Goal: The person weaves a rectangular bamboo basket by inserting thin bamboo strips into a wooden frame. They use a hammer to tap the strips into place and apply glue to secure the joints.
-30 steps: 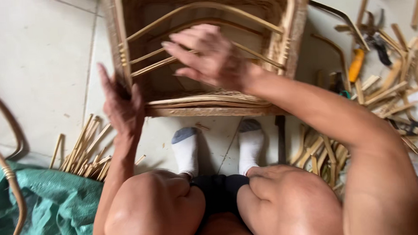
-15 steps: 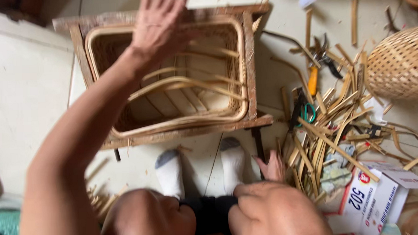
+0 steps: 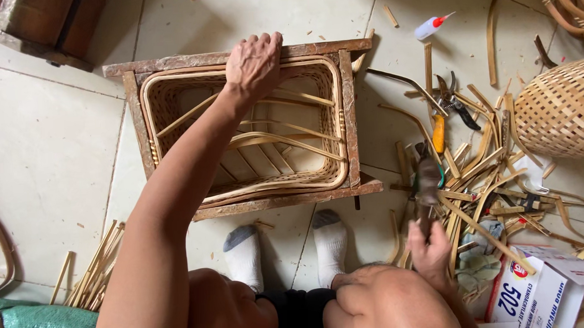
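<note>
Woven rattan fills the wooden frame [image 3: 239, 130] standing on the tiled floor [image 3: 52, 146] in front of the person's socked feet [image 3: 330, 243]. In the head view, the left arm stretches straight forward over the frame, and the left hand [image 3: 255, 65] lies palm down on its far edge, fingers curled over the rail. The right arm stays bent close to the knee; the right hand [image 3: 431, 248] is closed around the handle of a blurred tool [image 3: 427, 186], raised above the scattered bamboo strips [image 3: 483, 177] beside the frame's near right corner.
</note>
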